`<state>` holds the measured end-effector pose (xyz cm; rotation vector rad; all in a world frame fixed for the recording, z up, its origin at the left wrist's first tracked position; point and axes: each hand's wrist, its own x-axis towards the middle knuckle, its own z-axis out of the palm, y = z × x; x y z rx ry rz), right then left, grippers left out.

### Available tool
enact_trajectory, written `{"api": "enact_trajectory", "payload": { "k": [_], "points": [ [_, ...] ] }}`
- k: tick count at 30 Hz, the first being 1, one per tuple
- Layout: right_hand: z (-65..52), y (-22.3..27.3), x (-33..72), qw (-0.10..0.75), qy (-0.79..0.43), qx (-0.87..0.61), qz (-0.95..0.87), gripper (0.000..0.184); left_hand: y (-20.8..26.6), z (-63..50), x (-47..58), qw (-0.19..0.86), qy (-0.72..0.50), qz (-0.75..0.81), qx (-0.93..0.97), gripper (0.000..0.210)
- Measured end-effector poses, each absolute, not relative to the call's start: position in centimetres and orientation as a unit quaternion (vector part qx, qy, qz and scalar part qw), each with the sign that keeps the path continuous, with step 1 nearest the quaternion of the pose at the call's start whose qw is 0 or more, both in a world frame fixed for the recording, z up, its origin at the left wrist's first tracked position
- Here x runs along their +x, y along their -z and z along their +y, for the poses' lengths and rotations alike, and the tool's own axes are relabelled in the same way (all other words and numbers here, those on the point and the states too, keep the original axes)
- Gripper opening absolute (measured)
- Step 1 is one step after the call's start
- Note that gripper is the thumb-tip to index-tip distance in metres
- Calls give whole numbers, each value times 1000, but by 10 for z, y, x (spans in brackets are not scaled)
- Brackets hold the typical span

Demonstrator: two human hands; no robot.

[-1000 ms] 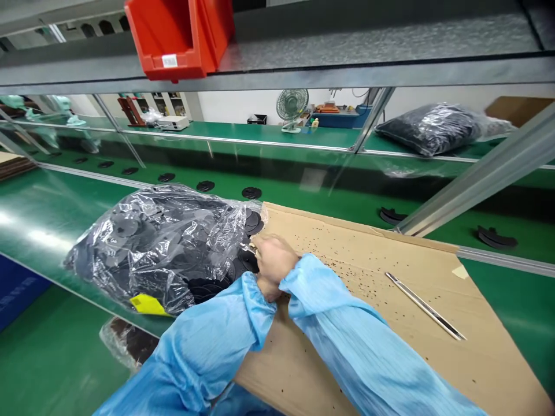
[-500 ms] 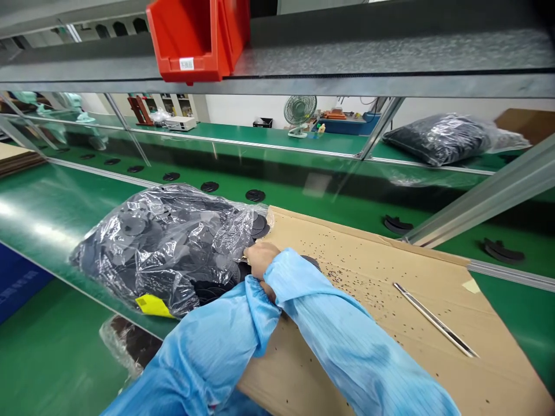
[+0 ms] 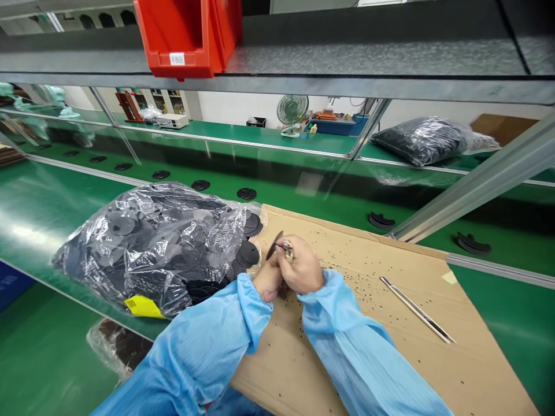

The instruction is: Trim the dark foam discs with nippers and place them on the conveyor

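My left hand (image 3: 267, 280) is closed on a thin black disc (image 3: 273, 245), tilted nearly edge-on above the cardboard sheet (image 3: 286, 358). Against it, my right hand (image 3: 306, 266) is closed around a small shiny metal tool (image 3: 287, 248) whose dark tip meets the disc. Most of that tool is hidden by my fingers, so its kind is unclear. Left of my hands lies a clear plastic bag (image 3: 143, 248) full of black discs. Several loose discs (image 3: 249, 252) spill from its mouth onto the cardboard. Tiny black bits (image 3: 359, 283) are scattered right of my hands.
Silvery tweezers (image 3: 418, 309) lie on the cardboard to the right. Beyond it, a green belt (image 3: 286, 202) carries spaced black discs and curved black pieces (image 3: 472, 244). A slanted metal post (image 3: 468, 179) stands at the right; a red bin (image 3: 186, 40) sits on the shelf overhead.
Both hands have come away from the bag's mouth to the right and now hold a disc up together. The right hand's metal tool has come into sight. The view has shifted slightly.
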<state>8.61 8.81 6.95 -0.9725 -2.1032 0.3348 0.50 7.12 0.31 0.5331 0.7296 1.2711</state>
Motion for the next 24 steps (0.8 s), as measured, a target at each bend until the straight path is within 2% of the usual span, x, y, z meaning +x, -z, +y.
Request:
{"api": "enact_trajectory", "payload": {
  "k": [3, 7, 12, 18, 24],
  "points": [
    [74, -54, 118, 488, -133, -411, -758, 7, -4, 67, 2, 732, -551, 342, 207, 32],
    [62, -32, 137, 548, -117, -408, -721, 5, -8, 69, -2, 747, -547, 318, 204, 38],
    [59, -21, 141, 539, -119, -382, -741, 6, -12, 66, -4, 760, -520, 325, 216, 32],
    [58, -20, 145, 555, -137, -363, -736, 8, -14, 60, -3, 766, -486, 332, 259, 43],
    [50, -22, 142, 528, -248, -397, -708, 10, -18, 66, -1, 657, -626, 343, 241, 49]
  ]
}}
